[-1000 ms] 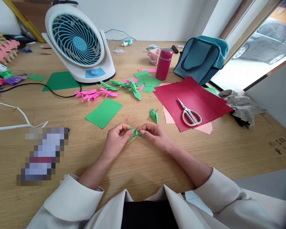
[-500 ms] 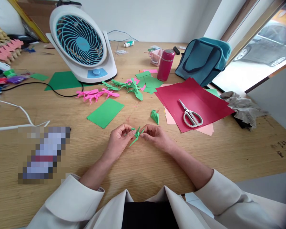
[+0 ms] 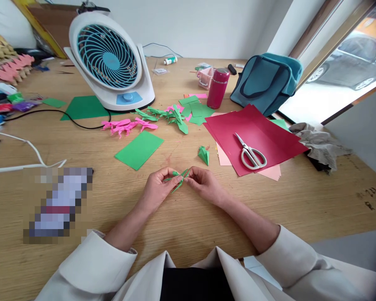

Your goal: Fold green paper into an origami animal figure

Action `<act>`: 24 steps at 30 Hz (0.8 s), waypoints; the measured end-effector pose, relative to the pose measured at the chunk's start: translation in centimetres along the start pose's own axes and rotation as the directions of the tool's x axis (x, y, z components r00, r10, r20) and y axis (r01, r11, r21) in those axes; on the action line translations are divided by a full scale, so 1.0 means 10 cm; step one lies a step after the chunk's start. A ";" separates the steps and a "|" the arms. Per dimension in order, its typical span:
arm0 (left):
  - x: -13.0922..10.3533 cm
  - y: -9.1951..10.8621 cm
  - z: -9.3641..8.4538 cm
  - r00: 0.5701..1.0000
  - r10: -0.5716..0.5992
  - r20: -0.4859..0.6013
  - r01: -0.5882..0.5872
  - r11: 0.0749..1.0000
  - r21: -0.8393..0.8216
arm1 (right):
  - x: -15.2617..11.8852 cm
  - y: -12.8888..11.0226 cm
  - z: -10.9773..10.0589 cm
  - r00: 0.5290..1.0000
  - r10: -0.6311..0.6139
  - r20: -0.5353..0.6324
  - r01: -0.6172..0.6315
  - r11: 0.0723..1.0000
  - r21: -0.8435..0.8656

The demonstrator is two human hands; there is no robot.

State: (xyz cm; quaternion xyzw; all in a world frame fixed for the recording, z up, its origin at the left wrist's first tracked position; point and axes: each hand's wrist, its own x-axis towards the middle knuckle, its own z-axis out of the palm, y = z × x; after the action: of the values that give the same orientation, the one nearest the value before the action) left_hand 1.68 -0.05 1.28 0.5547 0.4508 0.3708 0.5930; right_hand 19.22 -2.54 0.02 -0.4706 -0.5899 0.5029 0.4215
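Note:
Between my two hands is a small green origami figure (image 3: 177, 187) with thin pointed limbs, held just above the table. My left hand (image 3: 159, 186) pinches its body between thumb and fingers, which cover part of it. From the other side, my right hand (image 3: 203, 182) has thumb and fingertips closed on one of its thin points. Just beyond my right hand lies a folded green paper piece (image 3: 203, 155). A flat green paper sheet (image 3: 139, 149) rests beyond my left hand. Farther back are several finished-looking green origami figures (image 3: 179, 119) and pink ones (image 3: 120, 126).
White-handled scissors (image 3: 253, 159) lie on red paper sheets (image 3: 225, 138) at right. A red flask (image 3: 218, 88) and a blue bag (image 3: 266, 83) stand behind them. A white fan (image 3: 113, 62) stands at back left, a blurred-out phone-like object (image 3: 58, 202) at near left.
My left thumb has shifted slightly right over the figure, covering more of its middle. The figure's thin points have turned a little. Both hands keep their hold; the view has tilted slightly.

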 end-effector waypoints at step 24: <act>-0.04 0.03 0.00 0.972 -0.148 0.182 0.161 0.985 -0.057 | 0.00 0.04 0.01 0.997 -0.080 -0.013 0.081 0.977 0.197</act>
State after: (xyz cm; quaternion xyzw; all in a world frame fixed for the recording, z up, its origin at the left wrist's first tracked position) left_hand 1.57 -0.35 1.67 0.5270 0.4247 0.2887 0.6772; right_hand 19.18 -2.51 -0.34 -0.4034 -0.5548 0.5400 0.4877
